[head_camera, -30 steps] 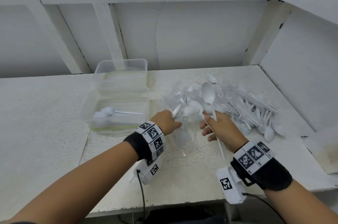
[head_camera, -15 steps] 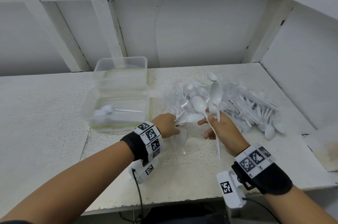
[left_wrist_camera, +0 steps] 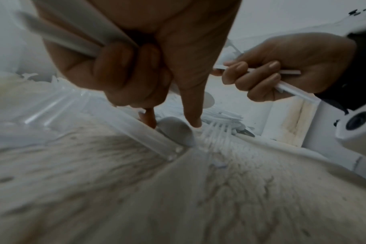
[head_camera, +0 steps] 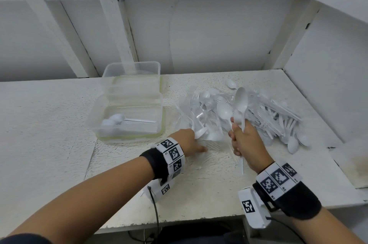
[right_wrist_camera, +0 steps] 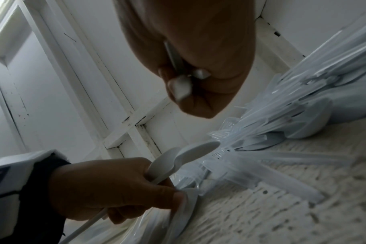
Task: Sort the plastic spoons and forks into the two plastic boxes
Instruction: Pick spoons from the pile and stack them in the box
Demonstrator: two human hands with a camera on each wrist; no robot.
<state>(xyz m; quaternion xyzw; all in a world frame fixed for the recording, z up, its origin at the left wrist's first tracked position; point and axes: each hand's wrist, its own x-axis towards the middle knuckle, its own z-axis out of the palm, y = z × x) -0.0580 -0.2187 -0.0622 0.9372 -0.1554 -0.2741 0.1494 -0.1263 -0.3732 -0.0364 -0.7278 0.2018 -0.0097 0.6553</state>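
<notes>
Occupying a white-walled alcove, the rough white worktop [head_camera: 59, 124] is unchanged; right hand [head_camera: 247, 142] clasps spoons [head_camera: 240, 104] raised higher; left hand [head_camera: 187, 140] clutches spoon handles [left_wrist_camera: 73, 34], now lower.

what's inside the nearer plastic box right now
The nearer plastic box holds a few white spoons, bowls to the left, handles pointing right. Its cloudy wall blurs them, so the exact count, and whether any fork lies underneath, cannot be told.

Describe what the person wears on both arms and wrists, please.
Both forearms are bare. Each wrist has a black band carrying white tiles with square black-and-white markers. Under each wrist hangs a white camera box with its own marker. A thin black cable leaves the left one.
</notes>
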